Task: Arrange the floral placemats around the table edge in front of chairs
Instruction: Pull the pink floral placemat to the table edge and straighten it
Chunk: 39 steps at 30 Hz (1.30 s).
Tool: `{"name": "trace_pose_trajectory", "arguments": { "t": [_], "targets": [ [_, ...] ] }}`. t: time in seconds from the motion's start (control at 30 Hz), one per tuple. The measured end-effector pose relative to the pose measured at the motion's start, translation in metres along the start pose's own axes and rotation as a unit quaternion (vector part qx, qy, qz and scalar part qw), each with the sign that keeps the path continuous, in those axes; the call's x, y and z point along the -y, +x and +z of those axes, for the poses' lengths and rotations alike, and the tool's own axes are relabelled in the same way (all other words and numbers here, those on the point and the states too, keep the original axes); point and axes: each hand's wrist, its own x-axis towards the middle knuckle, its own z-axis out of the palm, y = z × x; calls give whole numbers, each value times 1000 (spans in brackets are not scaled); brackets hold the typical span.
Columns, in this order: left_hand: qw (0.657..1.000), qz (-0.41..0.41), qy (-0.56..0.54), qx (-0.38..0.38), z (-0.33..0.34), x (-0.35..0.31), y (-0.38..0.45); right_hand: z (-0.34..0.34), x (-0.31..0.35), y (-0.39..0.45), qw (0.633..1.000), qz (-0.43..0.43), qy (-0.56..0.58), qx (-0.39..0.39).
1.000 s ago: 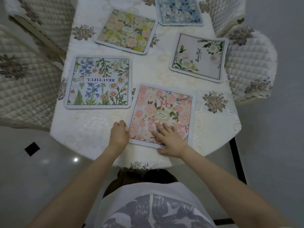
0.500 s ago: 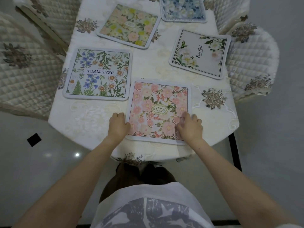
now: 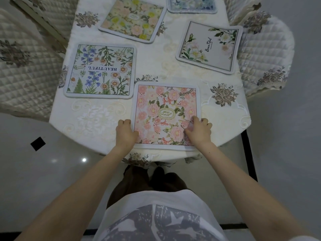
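A pink rose-patterned square placemat with a pale border and an oval "GARDEN" label (image 3: 166,115) lies flat at the near edge of the worktop (image 3: 93,119), which is covered by a cream embroidered tablecloth with grey-brown flower motifs. The left hand (image 3: 126,133) rests at the mat's left border, fingers curled, thumb lying on the near-left part of the mat; whether its grip actually pinches the border cannot be told. The right hand (image 3: 198,132) sits on the mat's right border near the near-right corner, fingers curled over the edge and thumb on the printed face, so its grip looks pressed together on the mat's edge.

Just beside the pink mat, to the left and a little farther back, lies a white square placemat printed with blue and orange wildflowers and the word "BEAUTIFUL" (image 3: 100,71); their corners are nearly touching. Farther back sits a pale green square placemat with yellow and pink blooms (image 3: 132,19), tilted. On the right side is a cream square placemat with white roses and a thin black frame line (image 3: 209,46), also tilted, its far corner close to the worktop edge. A blue-flowered placemat (image 3: 191,5) is cut off at the top of the view.

Quilted beige chair covers stand at the left (image 3: 26,70) and right (image 3: 265,49) of the worktop. No containers are in view.
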Motion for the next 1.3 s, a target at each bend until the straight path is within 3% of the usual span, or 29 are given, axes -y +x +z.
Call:
{"name": "trace_pose_trajectory", "arguments": {
  "t": [0.43,0.6,0.7,0.87,1.1,1.3],
  "targets": [
    [1000,-6,7,10,10,7,-37,2,-14,-24,999,-18,-31,-9],
    [985,116,129,-1,11,5,-35,3,-12,-27,991,-93,-86,-31],
    [959,204,190,51,18,5,-32,15,-9,-32,979,-173,-109,-19],
    [935,233,247,98,27,10,-30,35,2,-40,964,-234,-126,24],
    [939,246,216,101,15,6,-25,32,15,-38,968,-223,-110,32],
    [955,229,178,60,-22,5,3,16,59,-21,968,-236,-79,12]
  ]
}}
